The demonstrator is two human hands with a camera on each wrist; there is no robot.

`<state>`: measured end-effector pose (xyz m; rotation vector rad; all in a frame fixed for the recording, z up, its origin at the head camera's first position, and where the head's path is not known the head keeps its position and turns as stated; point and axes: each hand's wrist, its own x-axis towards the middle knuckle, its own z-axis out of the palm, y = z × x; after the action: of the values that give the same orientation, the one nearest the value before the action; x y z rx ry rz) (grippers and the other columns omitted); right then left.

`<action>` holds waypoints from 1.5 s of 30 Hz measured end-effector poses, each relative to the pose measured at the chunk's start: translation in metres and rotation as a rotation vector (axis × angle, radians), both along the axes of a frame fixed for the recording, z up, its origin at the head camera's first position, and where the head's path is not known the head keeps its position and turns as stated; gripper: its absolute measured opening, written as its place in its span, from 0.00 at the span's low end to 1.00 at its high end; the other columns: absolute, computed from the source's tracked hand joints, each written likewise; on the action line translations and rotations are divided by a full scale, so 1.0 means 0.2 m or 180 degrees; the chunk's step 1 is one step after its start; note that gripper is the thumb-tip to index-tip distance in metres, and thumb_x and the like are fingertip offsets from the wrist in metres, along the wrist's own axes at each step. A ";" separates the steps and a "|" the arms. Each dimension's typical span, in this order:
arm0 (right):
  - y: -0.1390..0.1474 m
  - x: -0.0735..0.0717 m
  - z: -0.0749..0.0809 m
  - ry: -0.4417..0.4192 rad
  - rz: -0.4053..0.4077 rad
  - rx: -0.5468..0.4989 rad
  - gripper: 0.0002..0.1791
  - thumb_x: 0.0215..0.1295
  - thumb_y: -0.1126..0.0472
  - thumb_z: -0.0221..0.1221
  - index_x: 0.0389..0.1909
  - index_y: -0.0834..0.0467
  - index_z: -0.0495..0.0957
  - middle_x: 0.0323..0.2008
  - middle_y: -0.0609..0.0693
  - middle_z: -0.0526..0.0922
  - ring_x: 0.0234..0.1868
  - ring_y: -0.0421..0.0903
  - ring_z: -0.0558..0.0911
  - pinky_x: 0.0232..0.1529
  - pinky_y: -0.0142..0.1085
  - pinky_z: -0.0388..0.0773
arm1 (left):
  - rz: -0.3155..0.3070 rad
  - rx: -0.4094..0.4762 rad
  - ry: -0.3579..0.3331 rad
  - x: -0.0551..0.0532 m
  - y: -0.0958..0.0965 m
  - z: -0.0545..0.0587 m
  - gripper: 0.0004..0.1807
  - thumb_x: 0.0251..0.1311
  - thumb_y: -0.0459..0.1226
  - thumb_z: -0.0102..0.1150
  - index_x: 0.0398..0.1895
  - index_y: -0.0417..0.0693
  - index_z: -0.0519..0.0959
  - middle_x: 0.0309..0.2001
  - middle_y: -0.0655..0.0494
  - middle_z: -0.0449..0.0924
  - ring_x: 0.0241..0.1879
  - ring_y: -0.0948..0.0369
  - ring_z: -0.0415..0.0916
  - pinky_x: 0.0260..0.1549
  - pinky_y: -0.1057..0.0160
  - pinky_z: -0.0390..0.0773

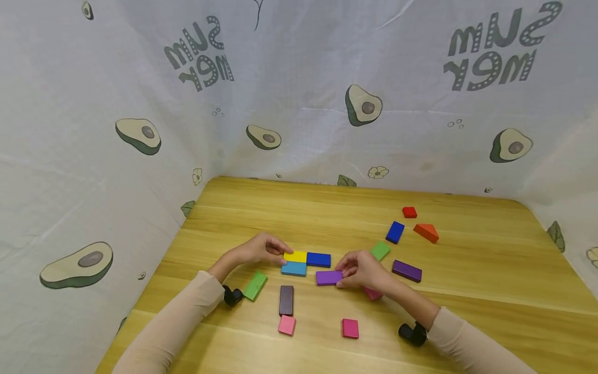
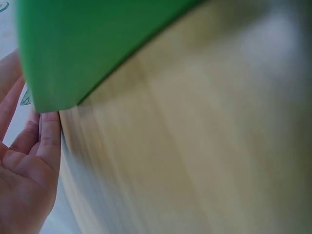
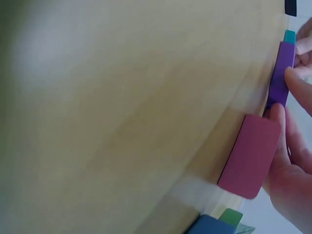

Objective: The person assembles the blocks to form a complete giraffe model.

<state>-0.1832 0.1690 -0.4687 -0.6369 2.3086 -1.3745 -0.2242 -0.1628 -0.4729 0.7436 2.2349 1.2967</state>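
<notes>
In the head view my left hand (image 1: 262,249) pinches the left end of a yellow block (image 1: 296,256), index finger on its far edge and thumb near its front left corner. A light blue block (image 1: 294,268) lies along the yellow one's near side, and a blue block (image 1: 319,259) meets its right end. My right hand (image 1: 363,269) grips the right end of a purple block (image 1: 328,278) between thumb and fingers, nearer to me than the blue block. Partly hidden beneath that hand is a pink block (image 1: 372,294). The right wrist view shows the thumb against the purple block (image 3: 280,75).
Close to my left wrist lies a green block (image 1: 255,286). A dark brown block (image 1: 286,300) touches a light pink one (image 1: 287,325); a magenta block (image 1: 350,328) sits nearer me. Rightward are a dark purple block (image 1: 407,270), another green (image 1: 380,250), a blue (image 1: 395,232), an orange triangle (image 1: 427,232) and a red block (image 1: 409,212).
</notes>
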 end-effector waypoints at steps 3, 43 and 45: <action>-0.01 0.01 0.00 -0.0008 -0.0092 -0.0011 0.15 0.48 0.71 0.76 0.35 0.70 0.82 0.30 0.55 0.82 0.31 0.46 0.82 0.34 0.32 0.82 | -0.0040 0.0023 0.0034 0.00 0.00 -0.01 0.16 0.61 0.31 0.68 0.52 0.38 0.84 0.52 0.49 0.84 0.50 0.59 0.79 0.50 0.63 0.78; -0.12 0.03 0.01 0.0200 -0.0636 0.0049 0.17 0.41 0.70 0.79 0.31 0.69 0.83 0.26 0.53 0.84 0.27 0.43 0.82 0.30 0.33 0.81 | -0.0011 0.0031 -0.0002 0.00 0.00 0.00 0.16 0.60 0.30 0.69 0.51 0.37 0.85 0.51 0.49 0.84 0.50 0.59 0.80 0.50 0.64 0.79; -0.12 0.03 0.02 0.0169 -0.0660 0.0049 0.17 0.41 0.70 0.79 0.31 0.68 0.83 0.26 0.53 0.84 0.27 0.43 0.83 0.30 0.33 0.81 | -0.0014 0.0041 -0.0001 0.00 -0.01 0.00 0.16 0.60 0.30 0.69 0.51 0.37 0.84 0.52 0.48 0.84 0.50 0.59 0.80 0.50 0.64 0.79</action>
<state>-0.1770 0.1444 -0.4655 -0.4440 2.4831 -1.4437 -0.2238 -0.1638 -0.4726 0.7526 2.2254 1.3100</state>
